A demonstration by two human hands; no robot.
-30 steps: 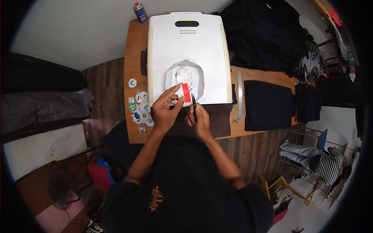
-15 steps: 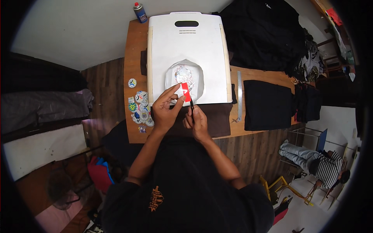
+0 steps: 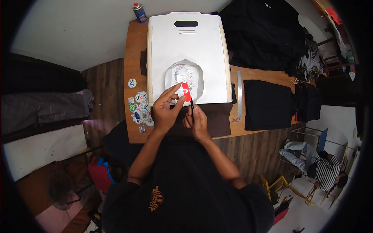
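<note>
My left hand (image 3: 166, 110) pinches a small flat red and white piece (image 3: 186, 93), which looks like a label or sticker. Close beside it, the fingers of my right hand (image 3: 199, 122) are closed around black scissors (image 3: 192, 105). The scissors' tip meets the piece's lower right edge. Both hands are over the near edge of a large white board (image 3: 188, 44). Beneath the piece is a many-sided white tray (image 3: 201, 87) with small paper scraps inside. My fingers partly cover it.
Round colourful stickers (image 3: 140, 106) lie in a pile on the wooden table (image 3: 136, 50) at left. A spray can (image 3: 140, 12) stands at the far left corner. To the right are a metal ruler (image 3: 239, 97) and folded black cloth (image 3: 268, 105). Another person (image 3: 326, 171) is farther right.
My hands, the red piece and the scissors stay almost in place. In the background at right, the other person has shifted posture, with the legs now bent more.
</note>
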